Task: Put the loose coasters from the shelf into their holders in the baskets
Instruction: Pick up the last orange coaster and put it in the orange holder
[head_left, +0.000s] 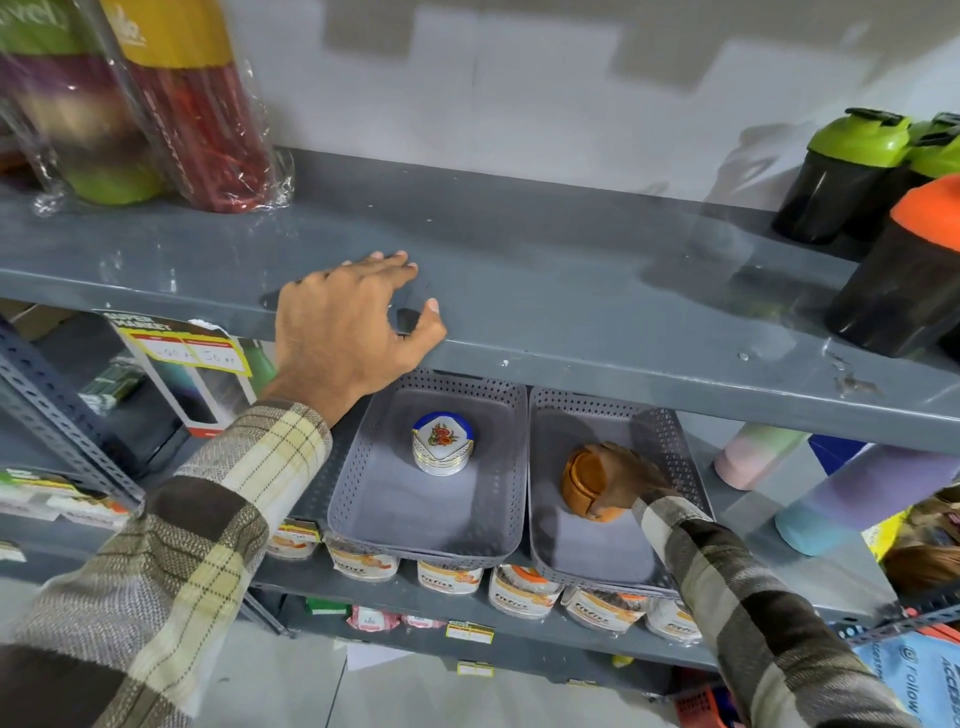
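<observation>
My left hand (348, 322) lies flat on the front edge of the grey upper shelf (571, 291), fingers spread, holding nothing. Below it two grey perforated baskets sit side by side. The left basket (363, 499) holds a white floral coaster set with a blue rim (442, 442), standing in its holder. In the right basket (582, 551) my right hand (623, 480) grips an orange-brown coaster holder with coasters (584, 483). No loose coaster shows on the upper shelf.
Wrapped coloured bottles (197, 114) stand at the shelf's far left, green-lidded and orange-lidded shakers (852, 171) at the right. Pastel bottles (852, 499) lie right of the baskets. Round packaged containers (524, 592) line the shelf under the baskets.
</observation>
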